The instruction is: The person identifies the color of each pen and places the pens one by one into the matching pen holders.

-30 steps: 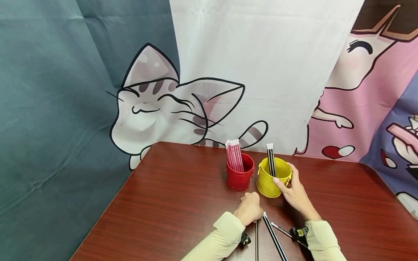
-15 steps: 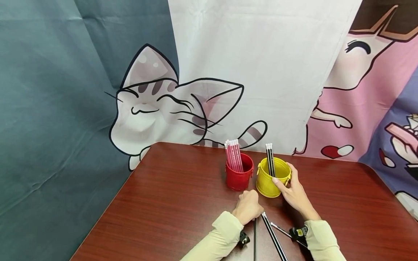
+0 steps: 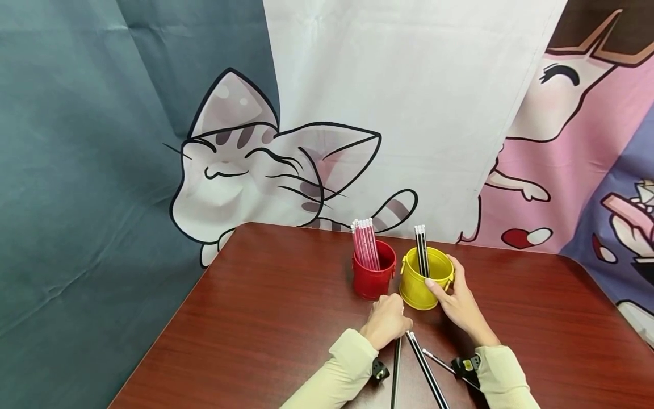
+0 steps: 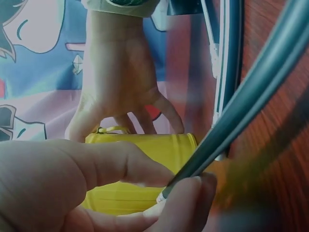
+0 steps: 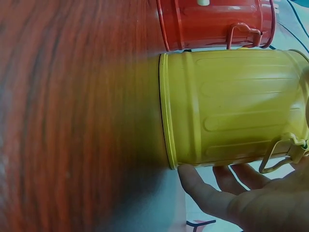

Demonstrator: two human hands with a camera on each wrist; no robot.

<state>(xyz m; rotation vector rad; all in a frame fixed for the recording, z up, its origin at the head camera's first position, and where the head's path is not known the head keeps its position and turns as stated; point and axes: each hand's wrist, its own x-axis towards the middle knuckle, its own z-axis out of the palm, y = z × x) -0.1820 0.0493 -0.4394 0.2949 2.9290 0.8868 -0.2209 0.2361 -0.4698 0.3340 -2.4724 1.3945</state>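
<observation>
My left hand (image 3: 385,322) pinches a black striped pencil (image 3: 396,369) close to its white-tipped end. The left wrist view shows this pencil (image 4: 231,111) slanting up from between thumb and fingers. With my right hand (image 3: 460,298) I hold the small yellow bucket (image 3: 416,292) by its right side, thumb at the rim. Its base meets the tabletop in the right wrist view, where my fingers (image 5: 207,195) touch its side near the handle. Several black pencils (image 3: 421,253) with white ends stand in the yellow bucket.
Left of the yellow bucket stands a red bucket (image 3: 370,285) with several pink pencils (image 3: 365,244). More black pencils (image 3: 429,372) lie on the brown table (image 3: 265,318) between my forearms; another pencil (image 3: 438,360) runs under my right wrist. A cartoon-printed curtain (image 3: 327,85) hangs behind.
My left hand has moved slightly up and left, toward the buckets. The pencil it pinches has tilted, its lower end swinging left. My right hand stays on the yellow bucket.
</observation>
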